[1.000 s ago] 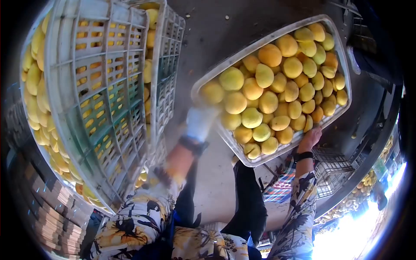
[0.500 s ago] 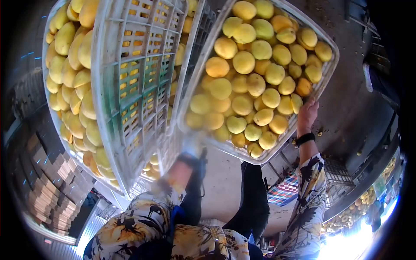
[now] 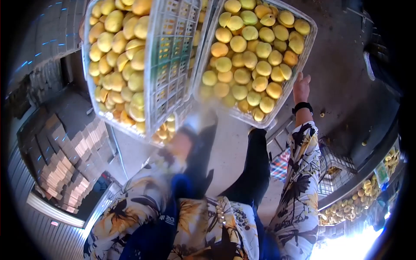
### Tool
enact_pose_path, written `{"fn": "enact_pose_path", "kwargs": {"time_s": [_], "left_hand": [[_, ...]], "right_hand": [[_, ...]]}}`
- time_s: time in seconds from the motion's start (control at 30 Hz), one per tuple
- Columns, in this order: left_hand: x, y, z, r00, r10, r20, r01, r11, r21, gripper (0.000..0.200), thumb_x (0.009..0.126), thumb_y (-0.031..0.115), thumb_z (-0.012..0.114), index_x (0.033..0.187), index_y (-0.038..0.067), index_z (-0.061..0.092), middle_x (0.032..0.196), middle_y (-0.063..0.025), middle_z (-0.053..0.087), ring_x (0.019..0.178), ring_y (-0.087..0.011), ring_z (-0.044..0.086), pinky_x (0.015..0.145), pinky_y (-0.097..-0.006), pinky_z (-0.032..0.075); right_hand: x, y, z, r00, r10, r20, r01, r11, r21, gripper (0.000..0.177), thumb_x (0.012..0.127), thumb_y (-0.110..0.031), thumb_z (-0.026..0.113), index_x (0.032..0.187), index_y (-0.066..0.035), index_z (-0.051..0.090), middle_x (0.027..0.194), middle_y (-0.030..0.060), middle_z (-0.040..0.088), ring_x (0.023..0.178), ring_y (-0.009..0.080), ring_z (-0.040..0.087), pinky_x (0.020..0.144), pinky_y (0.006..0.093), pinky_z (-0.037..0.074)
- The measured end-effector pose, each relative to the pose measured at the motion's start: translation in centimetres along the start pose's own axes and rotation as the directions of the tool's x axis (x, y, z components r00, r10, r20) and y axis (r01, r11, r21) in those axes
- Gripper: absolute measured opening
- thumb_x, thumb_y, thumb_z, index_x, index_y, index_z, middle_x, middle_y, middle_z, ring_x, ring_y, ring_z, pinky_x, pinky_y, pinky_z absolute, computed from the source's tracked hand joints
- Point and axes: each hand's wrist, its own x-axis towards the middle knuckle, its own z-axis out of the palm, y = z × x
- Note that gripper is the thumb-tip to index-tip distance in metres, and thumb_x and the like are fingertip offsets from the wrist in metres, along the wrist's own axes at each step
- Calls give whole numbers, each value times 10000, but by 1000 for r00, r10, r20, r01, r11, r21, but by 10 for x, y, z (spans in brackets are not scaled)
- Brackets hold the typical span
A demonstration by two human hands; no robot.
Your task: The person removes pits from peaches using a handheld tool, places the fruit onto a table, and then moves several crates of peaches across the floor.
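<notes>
A white plastic crate (image 3: pixel 284 102) full of yellow peaches (image 3: pixel 263 68) is in front of me, slightly tilted. My right hand (image 3: pixel 301 88), with a black band at the wrist, is closed on its right rim; the fingertips are partly hidden. My left hand (image 3: pixel 194 122) reaches up to the crate's near left corner. A blur covers that hand and the corner, so its fingers do not show. Just left of this crate stands another peach-filled crate (image 3: pixel 151 71) with slatted, green-marked sides.
More peaches (image 3: pixel 164 131) show low between the stacked crates. Flattened cardboard (image 3: pixel 65 169) lies at the left. On the right are a wire-like crate (image 3: pixel 336 171), a checked cloth (image 3: pixel 281 164) and a long table edge (image 3: pixel 346 193) with halved fruit. A few fruits lie on the floor.
The held crate sits farther up and left in view. The crate beside it has shifted right and up in view. My right hand stays at the rim.
</notes>
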Motion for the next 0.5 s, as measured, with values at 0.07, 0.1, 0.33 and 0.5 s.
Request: {"fn": "enact_pose_path", "kwargs": {"time_s": [0.07,0.1,0.33,0.5], "left_hand": [[-37,46,-21,994,112,5,-112,990,85,329,900,267,530,1101,7,515,930,-125,576,802,-217,601,700,-388,533],[-59,86,-27,987,158,-6,-156,979,129,329,900,255,529,1113,6,517,924,-111,577,807,-202,599,709,-368,528],[-174,160,-84,982,-17,-190,84,932,352,273,866,205,533,1035,-6,567,881,-59,593,787,-127,576,660,-279,479],[-257,171,-105,990,37,-133,52,792,609,314,847,271,559,1005,-1,570,940,-156,607,860,-246,579,738,-363,459]], "right_hand": [[-23,24,-12,991,-106,78,110,993,-39,492,924,-402,368,1188,13,376,1034,363,534,953,489,526,811,509,435],[-42,44,-13,974,-206,95,215,973,-90,435,922,-374,387,1138,1,415,989,329,555,910,475,541,747,512,451],[-235,137,-75,940,-22,341,92,977,-191,292,867,-266,486,980,-3,543,852,280,596,789,447,581,685,502,476],[-364,193,-136,871,187,454,-21,938,-347,375,869,-352,454,938,-6,583,877,261,615,837,435,588,753,507,464]]}}
